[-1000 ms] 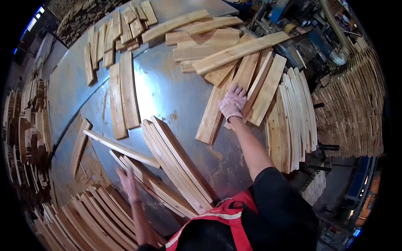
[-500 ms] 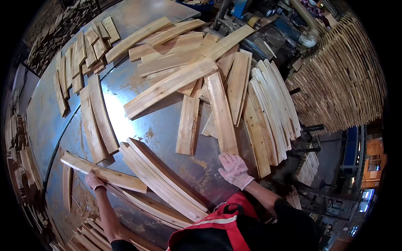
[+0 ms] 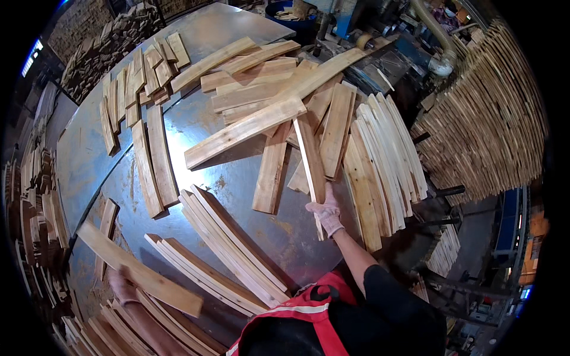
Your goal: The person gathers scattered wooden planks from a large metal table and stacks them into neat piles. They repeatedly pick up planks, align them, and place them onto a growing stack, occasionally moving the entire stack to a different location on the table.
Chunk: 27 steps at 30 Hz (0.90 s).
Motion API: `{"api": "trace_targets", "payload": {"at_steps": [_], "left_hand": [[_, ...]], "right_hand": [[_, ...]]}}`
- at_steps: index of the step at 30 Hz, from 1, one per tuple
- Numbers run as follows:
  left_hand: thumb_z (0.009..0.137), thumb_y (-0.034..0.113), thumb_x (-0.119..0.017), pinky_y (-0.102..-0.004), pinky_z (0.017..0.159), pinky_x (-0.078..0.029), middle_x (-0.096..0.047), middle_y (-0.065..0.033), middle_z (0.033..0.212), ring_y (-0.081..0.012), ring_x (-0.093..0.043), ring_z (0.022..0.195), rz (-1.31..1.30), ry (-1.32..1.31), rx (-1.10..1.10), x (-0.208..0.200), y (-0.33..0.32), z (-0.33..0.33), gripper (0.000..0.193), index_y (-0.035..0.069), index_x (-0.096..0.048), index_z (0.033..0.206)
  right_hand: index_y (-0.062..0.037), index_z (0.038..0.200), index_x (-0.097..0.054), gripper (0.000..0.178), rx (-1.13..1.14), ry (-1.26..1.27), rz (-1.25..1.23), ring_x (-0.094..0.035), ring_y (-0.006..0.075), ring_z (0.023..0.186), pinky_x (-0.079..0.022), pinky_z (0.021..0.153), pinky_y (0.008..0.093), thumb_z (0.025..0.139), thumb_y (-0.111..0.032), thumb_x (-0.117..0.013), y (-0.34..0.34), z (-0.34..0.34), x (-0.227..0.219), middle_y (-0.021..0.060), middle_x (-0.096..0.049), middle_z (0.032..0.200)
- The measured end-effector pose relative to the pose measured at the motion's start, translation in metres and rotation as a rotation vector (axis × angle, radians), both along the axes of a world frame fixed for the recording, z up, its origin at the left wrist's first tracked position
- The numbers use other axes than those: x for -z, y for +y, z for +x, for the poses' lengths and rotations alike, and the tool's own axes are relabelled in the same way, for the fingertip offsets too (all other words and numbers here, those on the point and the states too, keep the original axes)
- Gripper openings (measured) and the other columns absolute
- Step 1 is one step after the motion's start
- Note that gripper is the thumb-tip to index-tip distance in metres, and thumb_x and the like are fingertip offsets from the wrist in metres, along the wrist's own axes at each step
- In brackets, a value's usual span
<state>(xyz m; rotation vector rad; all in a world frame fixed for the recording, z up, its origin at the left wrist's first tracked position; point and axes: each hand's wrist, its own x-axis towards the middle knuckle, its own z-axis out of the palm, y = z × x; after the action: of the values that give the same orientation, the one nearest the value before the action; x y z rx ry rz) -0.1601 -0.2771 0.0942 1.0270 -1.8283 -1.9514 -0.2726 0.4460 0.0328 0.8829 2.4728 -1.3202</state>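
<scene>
Gloved and slightly blurred, my left hand (image 3: 122,286) holds a wooden board (image 3: 145,270) at the near left. That board slants across the hand and partly hides the fingers. My right hand (image 3: 326,212), also gloved, is closed around the near end of another wooden plank (image 3: 308,151). This plank is tipped on its edge, its far end by a long board (image 3: 246,132) that lies across the pile. Between my hands, two groups of boards lie side by side: one group (image 3: 234,246) nearer the middle, another (image 3: 202,276) to its left.
A metal table (image 3: 237,190) carries loose boards. At the right stands a row of pale boards (image 3: 386,154), with a tall stack of wood (image 3: 487,113) beyond. Short pieces (image 3: 145,68) lie at the far left. Machinery (image 3: 409,47) stands at the back.
My right hand has closed on the plank and tipped it onto its edge. The left hand has moved nearer to me with its board, off the left group of boards.
</scene>
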Motion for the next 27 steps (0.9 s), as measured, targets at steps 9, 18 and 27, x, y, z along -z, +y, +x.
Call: {"api": "trace_targets", "payload": {"at_steps": [9,18,27], "left_hand": [[0.1,0.039,-0.062,-0.0306,0.057,-0.049,-0.059,0.0002,0.079,-0.0129,-0.058,0.07,0.294,-0.243,-0.019,0.114,0.255,0.067,0.035,0.006,-0.071,0.109],[0.094,0.012,-0.066,-0.0391,0.117,-0.04,-0.047,-0.026,0.154,-0.0337,-0.044,0.145,-0.177,0.03,0.213,0.033,0.287,-0.054,0.067,-0.007,-0.04,0.152],[0.094,0.032,-0.071,-0.0314,0.088,-0.056,-0.068,-0.0103,0.116,-0.0169,-0.067,0.102,0.644,-0.154,1.006,-0.009,0.459,-0.223,0.048,0.0,-0.059,0.129]], "right_hand": [[-0.0017,0.148,-0.039,0.084,0.168,0.125,-2.049,-0.059,0.027,0.097,-0.054,0.089,0.0415,0.082,-0.037,-0.076,-0.023,0.046,-0.059,0.0194,-0.054,0.125],[-0.0024,0.147,-0.042,0.088,0.074,0.161,-1.987,-0.06,0.0271,0.093,-0.055,0.083,0.0423,0.08,-0.048,-0.076,-0.043,-0.009,-0.069,0.0207,-0.059,0.122],[0.0007,0.147,-0.044,0.078,0.049,0.067,-1.587,-0.067,0.0286,0.107,-0.059,0.094,0.0433,0.089,-0.046,-0.069,-0.073,-0.042,-0.038,0.0203,-0.059,0.133]]}}
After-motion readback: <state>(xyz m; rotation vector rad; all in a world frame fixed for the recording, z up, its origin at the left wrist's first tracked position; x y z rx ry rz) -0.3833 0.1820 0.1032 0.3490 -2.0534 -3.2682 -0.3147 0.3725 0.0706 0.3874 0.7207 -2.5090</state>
